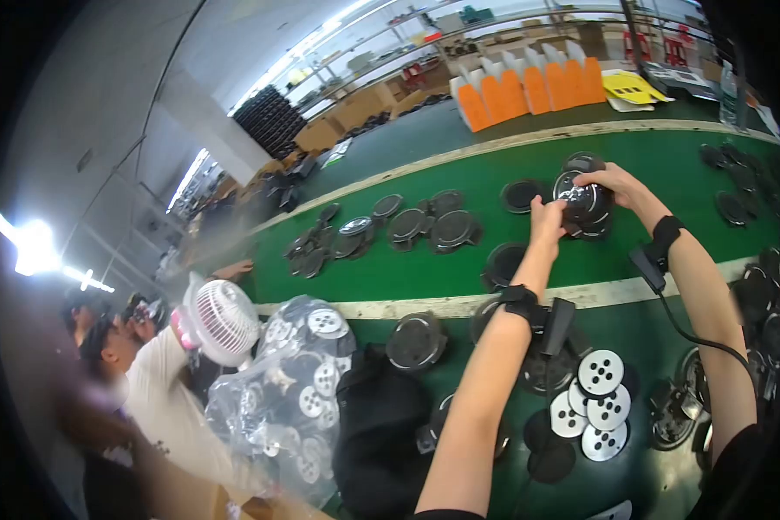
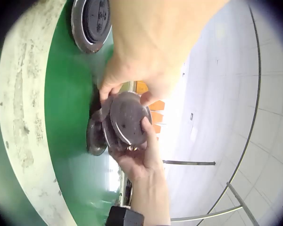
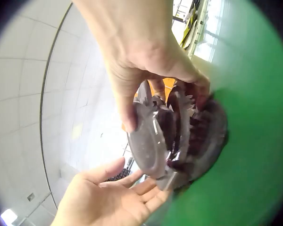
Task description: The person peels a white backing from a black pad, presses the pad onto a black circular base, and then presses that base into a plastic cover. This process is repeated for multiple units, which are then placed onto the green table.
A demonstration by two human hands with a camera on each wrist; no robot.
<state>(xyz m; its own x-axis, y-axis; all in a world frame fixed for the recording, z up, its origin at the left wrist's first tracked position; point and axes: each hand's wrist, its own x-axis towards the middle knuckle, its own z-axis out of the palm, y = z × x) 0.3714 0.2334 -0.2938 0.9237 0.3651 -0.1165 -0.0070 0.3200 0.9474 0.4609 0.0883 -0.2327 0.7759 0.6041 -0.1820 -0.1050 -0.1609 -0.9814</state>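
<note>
A stack of round black metal-rimmed parts stands on the green belt. My right hand reaches over the stack and grips the top part, thumb on one edge and fingers on the other, tilting it up off those below. My left hand is at the stack's near side. In the right wrist view this left hand lies palm open, its straight fingers touching the lower edge of the stack. The left wrist view shows the tilted part between both hands.
More black round parts lie spread on the belt. White perforated discs lie near my arms, beside a clear bag of discs and a small fan. Orange cartons stand beyond the belt. Seated people are at left.
</note>
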